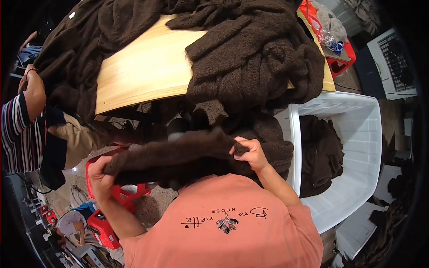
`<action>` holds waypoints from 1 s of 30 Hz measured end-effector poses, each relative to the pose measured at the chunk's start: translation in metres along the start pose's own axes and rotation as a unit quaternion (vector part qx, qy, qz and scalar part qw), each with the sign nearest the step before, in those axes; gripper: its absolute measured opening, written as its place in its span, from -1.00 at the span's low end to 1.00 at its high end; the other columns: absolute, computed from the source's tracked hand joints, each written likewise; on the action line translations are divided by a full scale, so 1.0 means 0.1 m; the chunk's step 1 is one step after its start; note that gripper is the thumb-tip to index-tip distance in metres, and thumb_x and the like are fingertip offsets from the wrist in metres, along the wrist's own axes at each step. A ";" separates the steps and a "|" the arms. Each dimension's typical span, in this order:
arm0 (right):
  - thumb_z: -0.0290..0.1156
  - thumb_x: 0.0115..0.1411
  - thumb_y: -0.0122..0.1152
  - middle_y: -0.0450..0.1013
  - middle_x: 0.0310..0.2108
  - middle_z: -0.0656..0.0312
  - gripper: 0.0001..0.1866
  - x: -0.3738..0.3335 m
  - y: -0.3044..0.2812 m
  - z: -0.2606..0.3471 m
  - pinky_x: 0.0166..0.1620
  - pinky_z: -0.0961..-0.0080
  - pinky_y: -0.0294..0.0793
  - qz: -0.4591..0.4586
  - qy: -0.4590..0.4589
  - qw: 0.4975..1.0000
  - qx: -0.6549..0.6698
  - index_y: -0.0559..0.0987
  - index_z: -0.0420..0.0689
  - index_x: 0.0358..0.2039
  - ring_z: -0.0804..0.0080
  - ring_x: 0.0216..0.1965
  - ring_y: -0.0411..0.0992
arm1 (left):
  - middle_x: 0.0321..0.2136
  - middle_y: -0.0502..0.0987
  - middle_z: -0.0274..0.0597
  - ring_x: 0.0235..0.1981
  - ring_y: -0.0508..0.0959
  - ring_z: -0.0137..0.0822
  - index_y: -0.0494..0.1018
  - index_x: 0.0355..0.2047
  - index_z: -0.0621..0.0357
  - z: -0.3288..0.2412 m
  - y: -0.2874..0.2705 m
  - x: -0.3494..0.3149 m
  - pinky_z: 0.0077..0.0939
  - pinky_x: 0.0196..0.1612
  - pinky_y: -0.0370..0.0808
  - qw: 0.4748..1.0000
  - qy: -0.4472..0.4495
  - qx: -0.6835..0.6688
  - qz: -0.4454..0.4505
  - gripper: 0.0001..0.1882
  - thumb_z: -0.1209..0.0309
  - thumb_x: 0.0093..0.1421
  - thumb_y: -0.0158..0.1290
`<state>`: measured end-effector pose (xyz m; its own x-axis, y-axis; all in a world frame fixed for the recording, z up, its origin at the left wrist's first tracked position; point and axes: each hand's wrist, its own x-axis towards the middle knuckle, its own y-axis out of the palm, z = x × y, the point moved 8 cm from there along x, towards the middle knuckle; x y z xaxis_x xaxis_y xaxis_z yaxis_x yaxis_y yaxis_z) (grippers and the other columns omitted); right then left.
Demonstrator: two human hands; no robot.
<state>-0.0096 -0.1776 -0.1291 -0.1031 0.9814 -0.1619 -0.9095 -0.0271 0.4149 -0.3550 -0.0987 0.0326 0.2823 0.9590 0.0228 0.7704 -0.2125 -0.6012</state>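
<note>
A dark brown knitted garment (178,154) is stretched out sideways in front of my chest. My left hand (101,174) grips its left end, the fingers closed around the edge. At the other end my right hand (250,153) pinches a bunched bit of the knit, with a small tuft showing between thumb and fingers. The garment's middle is slightly blurred, and its lower part hangs in shadow over my lap. Just beyond it, a pile of brown knitwear (250,67) lies on the wooden table (143,67) and droops over its near edge.
To the right stands a white plastic bin (357,156) with brown knitwear (319,156) inside. More brown knit (103,31) covers the table's far left. A person in a striped shirt (20,129) sits at the left. Red stools (103,228) stand on the lower left floor.
</note>
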 end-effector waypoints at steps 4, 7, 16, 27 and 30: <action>-0.68 -0.22 0.18 0.41 -0.46 0.23 -0.86 0.05 0.18 0.07 -0.26 0.63 0.31 0.084 -0.014 0.996 -0.033 0.54 -0.29 -0.53 0.50 -0.38 0.36 | -0.16 0.42 -0.02 -0.12 0.43 -0.11 0.35 -0.11 0.25 0.01 0.34 -0.06 -0.38 -0.09 0.36 0.947 -0.030 0.311 0.070 -0.29 0.40 -0.38 0.29; -0.66 -0.20 0.19 0.43 -0.47 0.21 -0.87 0.05 0.30 0.15 -0.27 0.62 0.32 0.127 -0.065 0.982 -0.127 0.55 -0.28 -0.52 0.48 -0.38 0.37 | 0.00 0.32 0.06 0.04 0.30 -0.01 0.30 -0.03 0.26 -0.13 1.17 0.15 -0.26 0.08 0.24 0.983 0.068 0.117 0.125 -0.15 0.08 -0.33 0.31; -0.71 -0.23 0.20 0.38 -0.44 0.24 -0.84 -0.08 0.03 0.24 -0.31 0.67 0.29 0.009 -0.068 0.985 -0.156 0.54 -0.29 -0.52 0.55 -0.40 0.34 | -0.50 0.50 -0.36 -0.45 0.42 -0.60 0.47 -0.39 0.33 0.00 2.18 0.40 -0.67 -0.35 0.40 0.934 -0.043 -0.315 0.162 -0.88 0.59 0.01 0.09; -0.64 -0.13 0.18 0.44 -0.38 0.12 -0.77 0.13 0.41 0.41 -0.27 0.54 0.38 0.024 -0.105 0.952 -0.286 0.49 -0.27 -0.37 0.33 -0.36 0.43 | -0.55 0.49 -0.35 -0.48 0.39 -0.62 0.47 -0.42 0.29 -0.23 2.33 0.24 -0.68 -0.41 0.35 0.953 -0.019 -0.247 0.173 -0.90 0.58 0.00 0.07; -0.64 -0.13 0.16 0.42 -0.49 0.15 -0.83 0.09 0.44 0.33 -0.38 0.55 0.37 0.023 -0.121 0.947 -0.297 0.49 -0.28 -0.42 0.36 -0.47 0.41 | -0.60 0.47 -0.31 -0.51 0.38 -0.62 0.46 -0.43 0.30 -0.18 2.36 0.22 -0.66 -0.44 0.35 0.964 -0.007 -0.197 0.176 -0.91 0.58 0.00 0.06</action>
<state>-0.0372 -0.1637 -0.0825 -0.1180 0.9894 0.0847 -0.9799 -0.1022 -0.1715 -0.1564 -0.1307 -0.0947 0.5610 0.8159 -0.1398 0.7858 -0.5780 -0.2201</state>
